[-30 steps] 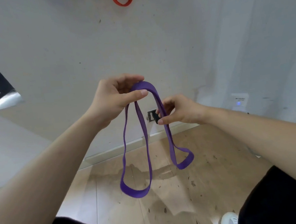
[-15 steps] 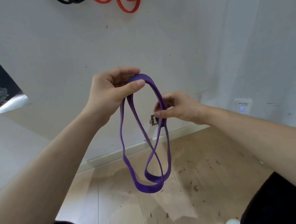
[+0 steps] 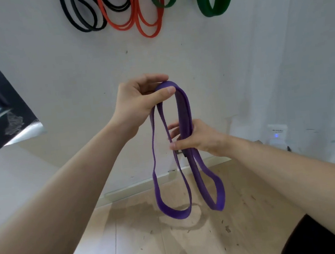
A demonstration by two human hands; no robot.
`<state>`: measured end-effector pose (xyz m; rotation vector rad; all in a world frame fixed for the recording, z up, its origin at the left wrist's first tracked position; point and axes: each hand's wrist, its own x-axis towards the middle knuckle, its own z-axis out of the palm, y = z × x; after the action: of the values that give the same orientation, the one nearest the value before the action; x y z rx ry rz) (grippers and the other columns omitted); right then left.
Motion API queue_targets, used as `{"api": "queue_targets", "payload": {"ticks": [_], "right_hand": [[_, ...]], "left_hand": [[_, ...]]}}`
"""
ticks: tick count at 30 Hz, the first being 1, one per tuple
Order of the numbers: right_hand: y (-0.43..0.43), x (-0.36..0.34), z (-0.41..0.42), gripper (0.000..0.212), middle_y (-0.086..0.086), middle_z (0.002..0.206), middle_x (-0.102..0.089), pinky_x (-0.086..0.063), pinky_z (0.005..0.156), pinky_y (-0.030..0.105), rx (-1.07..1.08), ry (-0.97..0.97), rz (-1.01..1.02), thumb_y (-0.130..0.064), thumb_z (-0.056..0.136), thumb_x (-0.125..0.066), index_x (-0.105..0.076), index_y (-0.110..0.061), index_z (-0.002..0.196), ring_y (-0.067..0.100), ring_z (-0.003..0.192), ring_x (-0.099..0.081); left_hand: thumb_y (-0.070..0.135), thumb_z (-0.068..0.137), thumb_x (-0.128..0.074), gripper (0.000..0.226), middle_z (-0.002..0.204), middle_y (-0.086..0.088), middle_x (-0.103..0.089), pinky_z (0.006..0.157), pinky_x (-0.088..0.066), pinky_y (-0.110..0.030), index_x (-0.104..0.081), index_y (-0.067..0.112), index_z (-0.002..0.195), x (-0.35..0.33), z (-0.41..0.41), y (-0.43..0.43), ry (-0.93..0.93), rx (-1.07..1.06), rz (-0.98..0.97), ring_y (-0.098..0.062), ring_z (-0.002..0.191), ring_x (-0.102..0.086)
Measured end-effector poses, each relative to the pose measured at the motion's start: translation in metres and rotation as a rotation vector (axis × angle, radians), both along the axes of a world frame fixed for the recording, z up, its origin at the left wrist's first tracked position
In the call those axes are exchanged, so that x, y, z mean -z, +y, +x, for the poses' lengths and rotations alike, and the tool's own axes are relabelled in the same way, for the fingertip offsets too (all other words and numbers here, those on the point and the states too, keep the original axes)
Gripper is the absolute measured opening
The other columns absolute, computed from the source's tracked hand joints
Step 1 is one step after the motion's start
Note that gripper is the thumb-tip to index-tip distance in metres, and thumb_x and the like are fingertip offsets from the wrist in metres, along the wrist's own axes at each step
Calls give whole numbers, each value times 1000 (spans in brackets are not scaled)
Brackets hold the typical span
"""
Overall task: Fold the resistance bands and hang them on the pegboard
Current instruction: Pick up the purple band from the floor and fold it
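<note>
The left hand (image 3: 139, 98) pinches the purple band (image 3: 183, 104) at its top fold; the right hand (image 3: 199, 139) grips the strands below. The crossed loops have untwisted and hang paired beneath the fingers: fold likely near complete.

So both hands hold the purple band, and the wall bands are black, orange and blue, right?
Not blue: the head view shows green bands beside the black bands and orange bands. The left hand and right hand do hold the purple band.

Doubled purple resistance band (image 3: 184, 112), two loops hanging; black (image 3: 80, 16), orange (image 3: 141, 20), green bands (image 3: 213, 2) hung above
</note>
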<state>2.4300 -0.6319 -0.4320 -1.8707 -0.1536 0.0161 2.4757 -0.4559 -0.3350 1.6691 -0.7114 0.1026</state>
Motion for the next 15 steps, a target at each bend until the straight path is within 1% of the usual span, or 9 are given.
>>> {"api": "queue_targets", "payload": {"ticks": [2, 4, 6, 8, 10, 12, 13, 14, 15], "right_hand": [[6, 5, 1, 52, -1, 110, -73, -55, 99, 44, -21, 27, 10, -25, 76, -86, -64, -22, 123, 16, 103, -71], [12, 10, 2, 52, -2, 109, -74, -52, 104, 45, -32, 65, 49, -28, 72, -89, -66, -26, 119, 14, 105, -70], [19, 17, 5, 54, -2, 108, -75, -50, 106, 46, -23, 105, 94, -28, 67, -91, -68, -25, 116, 14, 107, -70], [27, 21, 7, 52, -1, 108, -76, -49, 107, 44, -26, 124, 114, -24, 67, -91, -70, -22, 115, 14, 106, -70], [36, 22, 8, 44, 1, 104, -77, -51, 102, 37, -13, 122, 144, -20, 71, -90, -72, -19, 111, 14, 102, -72], [42, 19, 9, 36, 6, 102, -77, -53, 88, 25, 30, 112, 181, -14, 74, -88, -73, -13, 107, 12, 94, -73], [44, 19, 11, 33, 8, 103, -76, -53, 83, 22, 46, 112, 188, -13, 74, -87, -73, -11, 105, 13, 93, -73], [45, 19, 13, 32, 9, 103, -76, -54, 83, 23, 52, 113, 187, -12, 75, -86, -73, -9, 104, 16, 94, -73], [45, 20, 15, 31, 8, 101, -76, -56, 86, 28, 59, 116, 176, -11, 75, -86, -73, -10, 104, 18, 95, -72]], "left_hand": [[14, 82, -83, 33, 98, -7, -79, 80, -58, -22, -73, 12, 113, -7, 1, -3, -12, -5, 20, -17, 91, -76], [14, 82, -84, 32, 95, -7, -79, 81, -60, -25, -73, 14, 112, -13, 1, -7, -18, -8, 38, -20, 91, -76], [13, 81, -84, 31, 95, -7, -79, 85, -61, -29, -73, 16, 110, -18, 0, -10, -17, -19, 43, -22, 92, -76], [12, 81, -84, 30, 94, -7, -79, 87, -61, -32, -73, 16, 109, -22, -1, -14, -17, -24, 40, -21, 92, -76], [13, 81, -85, 32, 96, -7, -79, 87, -61, -32, -73, 16, 110, -27, -3, -17, -37, -24, 50, -20, 91, -76], [16, 81, -85, 32, 97, -7, -79, 85, -62, -31, -72, 17, 110, -32, -5, -18, -63, -36, 65, -19, 91, -76], [16, 81, -85, 32, 97, -8, -79, 84, -61, -29, -72, 16, 110, -34, -5, -16, -66, -49, 61, -18, 90, -76], [16, 81, -84, 32, 96, -8, -78, 82, -61, -27, -72, 15, 111, -37, -4, -14, -63, -64, 46, -16, 88, -76], [16, 82, -84, 32, 95, -7, -78, 80, -60, -26, -72, 13, 111, -39, -2, -10, -55, -85, 21, -13, 86, -75]]}}
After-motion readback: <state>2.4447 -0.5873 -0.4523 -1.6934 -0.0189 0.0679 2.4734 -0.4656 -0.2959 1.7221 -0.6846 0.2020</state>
